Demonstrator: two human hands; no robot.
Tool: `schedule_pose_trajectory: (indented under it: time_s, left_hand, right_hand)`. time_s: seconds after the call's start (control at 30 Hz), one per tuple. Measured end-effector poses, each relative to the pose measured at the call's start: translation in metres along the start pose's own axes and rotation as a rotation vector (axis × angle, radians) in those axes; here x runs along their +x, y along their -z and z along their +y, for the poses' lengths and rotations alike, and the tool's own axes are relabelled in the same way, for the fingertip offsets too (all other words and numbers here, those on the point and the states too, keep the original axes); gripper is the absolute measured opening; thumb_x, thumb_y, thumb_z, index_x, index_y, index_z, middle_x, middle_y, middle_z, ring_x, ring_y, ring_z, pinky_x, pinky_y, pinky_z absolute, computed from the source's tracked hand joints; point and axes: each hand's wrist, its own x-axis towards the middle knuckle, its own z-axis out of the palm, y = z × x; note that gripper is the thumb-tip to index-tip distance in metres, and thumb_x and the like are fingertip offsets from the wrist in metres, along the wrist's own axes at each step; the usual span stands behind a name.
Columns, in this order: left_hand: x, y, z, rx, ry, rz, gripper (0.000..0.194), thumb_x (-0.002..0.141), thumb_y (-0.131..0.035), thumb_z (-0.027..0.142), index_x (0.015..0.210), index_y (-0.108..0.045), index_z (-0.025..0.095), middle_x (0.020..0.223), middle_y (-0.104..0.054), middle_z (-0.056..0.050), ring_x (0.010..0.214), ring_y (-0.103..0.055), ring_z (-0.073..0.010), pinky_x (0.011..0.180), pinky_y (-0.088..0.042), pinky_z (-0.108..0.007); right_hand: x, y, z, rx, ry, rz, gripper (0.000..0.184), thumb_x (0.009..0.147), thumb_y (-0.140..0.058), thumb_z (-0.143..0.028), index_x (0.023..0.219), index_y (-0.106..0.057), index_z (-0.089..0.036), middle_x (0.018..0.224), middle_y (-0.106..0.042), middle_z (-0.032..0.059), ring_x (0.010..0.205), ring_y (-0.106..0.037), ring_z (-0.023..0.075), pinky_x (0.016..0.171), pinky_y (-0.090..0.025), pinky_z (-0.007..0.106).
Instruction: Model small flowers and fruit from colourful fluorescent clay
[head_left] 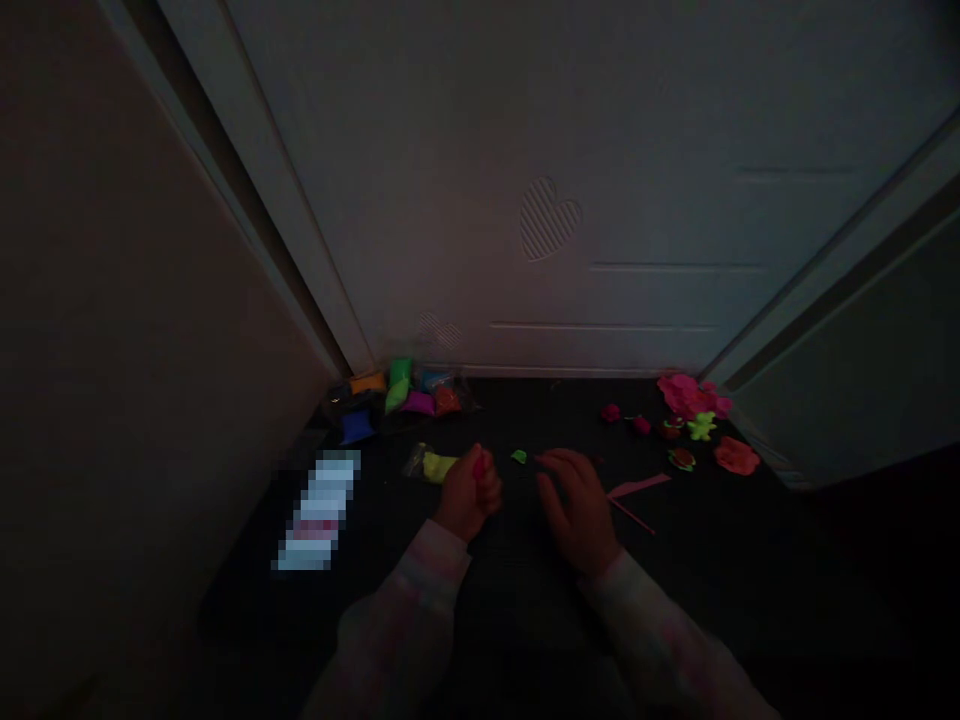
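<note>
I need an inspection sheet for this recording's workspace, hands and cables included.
Surface: dark tabletop, dimly lit.
Job's things: pink piece inside the left hand; green piece near the right hand; yellow packet beside the left hand.
Clutter: coloured packets at back left; shaped pieces at back right; pink strip beside the right hand; pixelated bright rectangle at left.
Hands: left closed around the pink piece; right with fingers bent, contents unclear.
Cables: nothing seen.
Surroundings: pale panel with raised hearts behind.
</note>
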Motion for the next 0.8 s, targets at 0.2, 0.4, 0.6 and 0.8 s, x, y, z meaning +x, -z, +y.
schedule_pose_trajectory:
  time_s: [0.2,0.4,0.6,0.8]
  left_hand:
    - [0.001,-0.004,-0.014,0.0,-0.146,0.038,0.023,0.069,-0.056,0.015,0.092,-0.054,0.018,0.084,-0.061,0.0,0.074,-0.058,-0.0077,0.068,-0.043,-0.017]
    - [0.0,-0.005,-0.018,-0.033,-0.157,-0.014,0.04,0.064,-0.054,0.006,0.102,-0.051,0.02,0.102,-0.06,-0.003,0.103,-0.052,-0.0166,0.094,-0.032,-0.03]
    - [0.0,-0.005,-0.026,-0.151,-0.024,-0.136,0.049,0.069,-0.043,0.022,0.118,-0.044,0.015,0.122,-0.048,-0.009,0.119,-0.036,-0.024,0.101,-0.021,-0.041]
    - [0.001,-0.001,-0.013,-0.303,-0.023,-0.101,0.057,0.078,-0.028,0.056,0.126,-0.034,0.025,0.131,-0.039,-0.009,0.12,-0.035,-0.0242,0.098,-0.024,-0.046]
  right_hand:
    - [0.01,-0.035,-0.018,0.037,0.288,0.021,0.024,0.08,-0.042,-0.018,0.101,-0.053,-0.015,0.105,-0.058,0.0098,0.102,-0.049,0.0189,0.092,-0.032,0.044]
    - [0.004,-0.044,-0.018,0.048,0.293,-0.007,0.028,0.081,-0.039,-0.019,0.105,-0.051,-0.015,0.109,-0.058,0.0098,0.11,-0.045,0.0202,0.1,-0.015,0.051]
    - [0.0,-0.046,-0.014,0.127,0.282,-0.056,0.033,0.081,-0.036,-0.023,0.109,-0.049,-0.013,0.11,-0.057,0.011,0.112,-0.044,0.0184,0.099,-0.027,0.044]
    - [-0.008,-0.053,-0.028,0.124,0.216,-0.075,0.035,0.078,-0.036,-0.015,0.112,-0.046,-0.01,0.12,-0.048,0.0148,0.118,-0.037,0.0177,0.093,-0.037,0.035]
